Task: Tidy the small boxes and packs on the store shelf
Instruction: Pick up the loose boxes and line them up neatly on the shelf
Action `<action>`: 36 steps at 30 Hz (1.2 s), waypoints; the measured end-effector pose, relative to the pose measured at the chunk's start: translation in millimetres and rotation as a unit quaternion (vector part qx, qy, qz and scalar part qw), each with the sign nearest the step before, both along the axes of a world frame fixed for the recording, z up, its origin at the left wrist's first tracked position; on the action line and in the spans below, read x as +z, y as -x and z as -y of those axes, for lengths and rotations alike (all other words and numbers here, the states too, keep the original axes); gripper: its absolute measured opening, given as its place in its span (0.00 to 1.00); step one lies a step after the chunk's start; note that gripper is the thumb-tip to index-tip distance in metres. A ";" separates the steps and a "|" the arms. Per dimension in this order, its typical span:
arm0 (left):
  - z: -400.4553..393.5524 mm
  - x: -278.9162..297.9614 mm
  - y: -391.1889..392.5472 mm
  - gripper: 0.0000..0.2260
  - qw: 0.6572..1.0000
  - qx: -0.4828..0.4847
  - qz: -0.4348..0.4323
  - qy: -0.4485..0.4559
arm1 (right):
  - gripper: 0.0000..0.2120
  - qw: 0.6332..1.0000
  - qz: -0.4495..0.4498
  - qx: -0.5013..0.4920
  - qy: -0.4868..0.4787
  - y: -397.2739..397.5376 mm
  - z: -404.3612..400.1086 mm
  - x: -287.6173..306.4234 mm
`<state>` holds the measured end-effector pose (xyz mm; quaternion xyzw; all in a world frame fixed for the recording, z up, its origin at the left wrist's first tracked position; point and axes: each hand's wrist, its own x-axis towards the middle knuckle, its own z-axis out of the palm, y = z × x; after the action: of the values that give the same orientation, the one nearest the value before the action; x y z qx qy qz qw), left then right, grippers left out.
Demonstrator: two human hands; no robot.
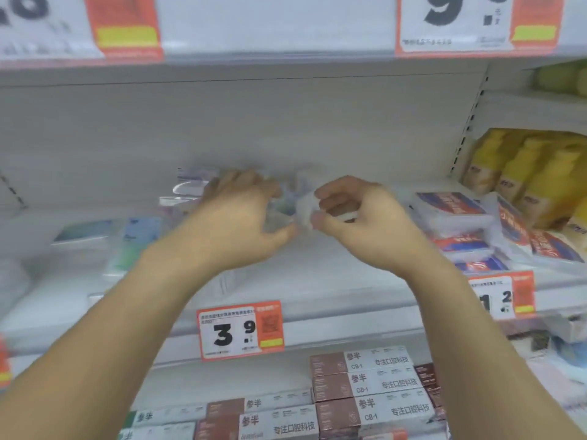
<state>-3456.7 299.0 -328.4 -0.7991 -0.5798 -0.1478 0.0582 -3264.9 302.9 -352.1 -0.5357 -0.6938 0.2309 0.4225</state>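
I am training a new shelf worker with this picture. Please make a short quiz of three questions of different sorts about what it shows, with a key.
1. True or false: both hands reach to the same clear pack at the back of the shelf.
2. Which number is on the price tag below the hands? A) 3.9 B) 7.5 C) 1.0
3. Fill in: the yellow packs stand to the ____ of the right hand.

Key
1. True: the left hand and the right hand both grip it; blur hides what it contains.
2. A
3. right
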 end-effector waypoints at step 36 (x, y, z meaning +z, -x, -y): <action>-11.4 -19.6 131.8 0.35 0.977 0.044 0.022 0.206 | 0.27 0.955 0.242 0.163 0.047 119.8 -73.8 38.9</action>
<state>-3588.5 310.3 -348.0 -0.7643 -0.6335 -0.0399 -0.1140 -3384.7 376.7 -313.2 -0.4742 -0.8414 0.1926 0.1733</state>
